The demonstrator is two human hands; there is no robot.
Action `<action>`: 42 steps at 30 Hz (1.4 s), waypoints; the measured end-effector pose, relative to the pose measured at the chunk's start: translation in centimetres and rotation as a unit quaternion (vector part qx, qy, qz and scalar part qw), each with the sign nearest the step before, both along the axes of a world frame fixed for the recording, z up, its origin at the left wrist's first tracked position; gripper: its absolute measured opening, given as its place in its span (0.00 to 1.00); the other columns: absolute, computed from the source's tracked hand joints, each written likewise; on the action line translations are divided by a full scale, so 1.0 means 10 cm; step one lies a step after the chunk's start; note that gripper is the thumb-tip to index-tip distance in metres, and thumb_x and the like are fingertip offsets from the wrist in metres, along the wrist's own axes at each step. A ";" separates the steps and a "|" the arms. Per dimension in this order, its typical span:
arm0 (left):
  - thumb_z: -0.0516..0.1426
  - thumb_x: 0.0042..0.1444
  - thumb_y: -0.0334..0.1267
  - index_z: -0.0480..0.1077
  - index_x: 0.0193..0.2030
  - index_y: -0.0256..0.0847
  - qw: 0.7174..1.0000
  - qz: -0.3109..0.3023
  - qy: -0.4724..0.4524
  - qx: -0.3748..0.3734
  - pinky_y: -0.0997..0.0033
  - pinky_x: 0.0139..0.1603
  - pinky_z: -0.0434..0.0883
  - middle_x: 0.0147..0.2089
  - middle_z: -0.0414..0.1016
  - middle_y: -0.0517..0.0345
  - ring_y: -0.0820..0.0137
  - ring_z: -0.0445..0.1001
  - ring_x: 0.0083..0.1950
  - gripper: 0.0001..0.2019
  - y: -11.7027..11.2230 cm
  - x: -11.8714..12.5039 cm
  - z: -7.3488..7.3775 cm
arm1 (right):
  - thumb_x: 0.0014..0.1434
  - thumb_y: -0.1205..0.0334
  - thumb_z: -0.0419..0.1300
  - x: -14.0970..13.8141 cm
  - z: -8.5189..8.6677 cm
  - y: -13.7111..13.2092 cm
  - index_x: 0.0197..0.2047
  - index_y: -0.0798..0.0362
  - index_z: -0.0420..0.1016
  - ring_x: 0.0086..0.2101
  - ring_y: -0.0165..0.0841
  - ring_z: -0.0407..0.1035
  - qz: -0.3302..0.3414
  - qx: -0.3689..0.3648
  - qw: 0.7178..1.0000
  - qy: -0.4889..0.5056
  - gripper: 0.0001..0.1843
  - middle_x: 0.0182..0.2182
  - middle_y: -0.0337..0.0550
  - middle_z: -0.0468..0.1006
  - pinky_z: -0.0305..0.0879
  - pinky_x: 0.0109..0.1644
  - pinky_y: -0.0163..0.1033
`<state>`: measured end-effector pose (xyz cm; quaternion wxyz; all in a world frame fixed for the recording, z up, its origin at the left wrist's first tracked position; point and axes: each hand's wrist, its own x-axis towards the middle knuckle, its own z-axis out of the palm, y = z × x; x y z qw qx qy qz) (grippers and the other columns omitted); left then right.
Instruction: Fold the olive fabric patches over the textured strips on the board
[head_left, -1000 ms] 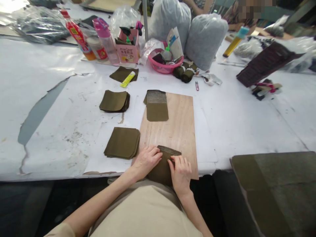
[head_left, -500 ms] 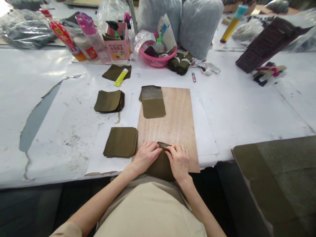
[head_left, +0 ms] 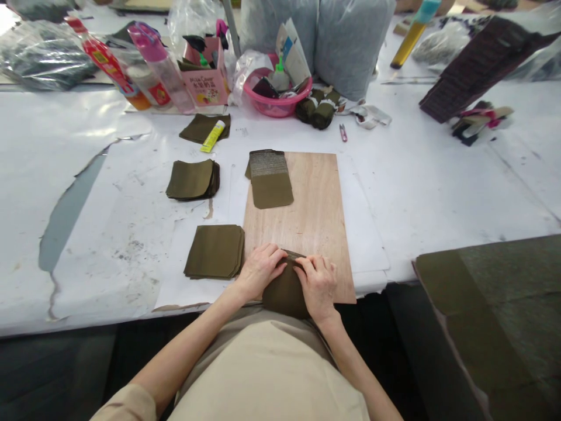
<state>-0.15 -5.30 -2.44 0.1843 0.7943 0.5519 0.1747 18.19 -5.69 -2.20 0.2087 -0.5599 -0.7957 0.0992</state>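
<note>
An olive fabric piece (head_left: pixel 286 293) lies at the near edge of the wooden board (head_left: pixel 313 204), partly over the edge toward my lap. My left hand (head_left: pixel 262 270) pinches its far edge from the left, fingertips pressed on a narrow fold. My right hand (head_left: pixel 319 285) grips the same edge from the right, thumb and fingers together. The fold shows between the two hands; its underside is hidden. Farther up the board rests another olive piece (head_left: pixel 272 192) with a greyish band along its top. A neat stack of olive pieces (head_left: pixel 214 251) sits left of my left hand.
Behind that stack are a second stack (head_left: pixel 189 179) and a yellow tube (head_left: pixel 213 136) on more fabric. A pink basket (head_left: pixel 277 106), a pink box (head_left: pixel 204 86) and bottles stand at the back. Small pink snips (head_left: pixel 343 133) lie beyond the board. Olive sheets (head_left: pixel 477 316) are at right.
My left hand has shifted slightly up and right along the folded edge. The right hand stays nearly in place, and the view has moved a little.
</note>
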 end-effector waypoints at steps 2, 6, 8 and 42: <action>0.55 0.63 0.37 0.68 0.43 0.41 1.000 0.006 -0.006 -0.007 0.65 0.46 0.68 0.41 0.70 0.55 0.65 0.69 0.44 0.05 0.01 -0.01 0.00 | 0.63 0.60 0.60 -0.01 0.00 0.01 0.42 0.48 0.76 0.39 0.36 0.63 -0.001 -0.003 1.000 -0.009 0.05 0.37 0.42 0.74 0.53 0.45 0.43; 0.55 0.62 0.37 0.68 0.43 0.41 1.000 0.011 -0.009 -0.017 0.65 0.45 0.68 0.41 0.70 0.55 0.65 0.69 0.44 0.05 0.01 0.00 0.00 | 0.64 0.58 0.59 -0.03 0.00 0.06 0.38 0.48 0.77 0.38 0.35 0.63 0.019 -0.020 0.999 -0.018 0.06 0.35 0.41 0.73 0.52 0.43 0.42; 0.56 0.61 0.37 0.68 0.42 0.41 1.000 0.013 -0.012 -0.022 0.65 0.45 0.68 0.41 0.69 0.55 0.66 0.69 0.44 0.04 0.01 0.00 0.01 | 0.64 0.58 0.59 -0.03 0.01 0.08 0.36 0.48 0.76 0.38 0.35 0.63 0.029 -0.026 0.999 -0.019 0.07 0.33 0.41 0.73 0.52 0.43 0.42; 0.54 0.64 0.41 0.68 0.35 0.39 0.996 -0.068 0.054 -0.036 0.65 0.44 0.66 0.40 0.65 0.55 0.65 0.65 0.44 0.09 0.17 -0.08 0.17 | 0.63 0.58 0.59 0.53 -0.03 0.16 0.35 0.50 0.72 0.40 0.36 0.65 0.097 -0.001 0.995 0.021 0.06 0.30 0.39 0.75 0.56 0.54 0.45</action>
